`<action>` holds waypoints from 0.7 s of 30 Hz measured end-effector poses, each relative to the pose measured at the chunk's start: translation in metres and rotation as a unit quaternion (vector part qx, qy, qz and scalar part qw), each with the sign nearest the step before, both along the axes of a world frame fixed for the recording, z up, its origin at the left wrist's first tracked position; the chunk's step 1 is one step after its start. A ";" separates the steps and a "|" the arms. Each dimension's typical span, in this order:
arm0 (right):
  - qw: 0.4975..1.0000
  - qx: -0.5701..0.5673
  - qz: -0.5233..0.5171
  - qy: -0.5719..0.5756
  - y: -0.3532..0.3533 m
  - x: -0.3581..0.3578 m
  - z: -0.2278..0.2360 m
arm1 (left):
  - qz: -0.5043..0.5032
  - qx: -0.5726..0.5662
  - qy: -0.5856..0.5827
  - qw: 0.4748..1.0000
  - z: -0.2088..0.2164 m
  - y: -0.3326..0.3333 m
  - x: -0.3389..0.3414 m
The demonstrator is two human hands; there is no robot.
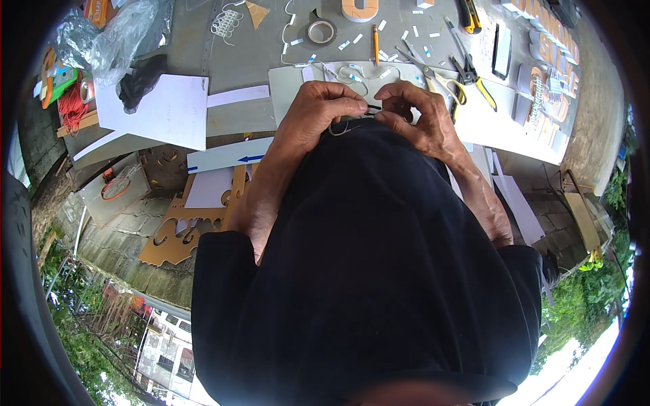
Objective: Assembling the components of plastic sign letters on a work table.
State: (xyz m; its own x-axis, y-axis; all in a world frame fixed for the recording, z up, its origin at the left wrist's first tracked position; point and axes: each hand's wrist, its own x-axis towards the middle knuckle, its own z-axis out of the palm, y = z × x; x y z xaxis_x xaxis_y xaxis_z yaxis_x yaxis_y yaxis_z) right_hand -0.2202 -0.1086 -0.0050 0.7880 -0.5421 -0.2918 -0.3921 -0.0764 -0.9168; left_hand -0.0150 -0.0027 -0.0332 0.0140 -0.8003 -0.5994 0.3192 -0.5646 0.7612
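Observation:
Both hands meet over the near edge of the table, just above the dark shirt. My left hand point(326, 108) is closed, thumb and forefinger pinching a thin dark wire point(372, 108). Opposite it, my right hand point(421, 116) curls its fingers round the other end of this wire, its thumb tip against it. A pale thin lead point(344, 128) loops below the left fingertips. Just beyond lies a white cord strung with small white-and-blue pieces point(355, 78). Yellow-handled scissors point(443, 82) and yellow-handled pliers point(470, 73) rest right of the hands.
A roll of tape point(321, 32), a pencil point(376, 44) and a cutter knife point(469, 16) lie farther back. White sheets point(169, 111) and plastic bags point(128, 37) are at left. Several cut-out letters point(552, 47) stand at right. Below the table hangs a cut brown board point(177, 233).

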 end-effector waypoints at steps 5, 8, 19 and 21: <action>0.978 -0.203 0.029 -0.047 0.005 0.004 -0.009 | 0.013 0.020 0.035 0.999 -0.003 -0.001 -0.003; 0.952 -0.294 0.031 -0.075 0.004 0.003 -0.014 | 0.012 0.020 0.030 0.999 0.002 -0.001 -0.004; 0.994 -0.098 -0.037 -0.023 0.000 0.002 -0.006 | -0.036 -0.111 -0.180 0.977 0.015 0.000 -0.010; 0.994 -0.097 -0.033 -0.022 0.000 0.004 -0.004 | -0.032 -0.156 -0.249 0.955 0.020 -0.001 -0.013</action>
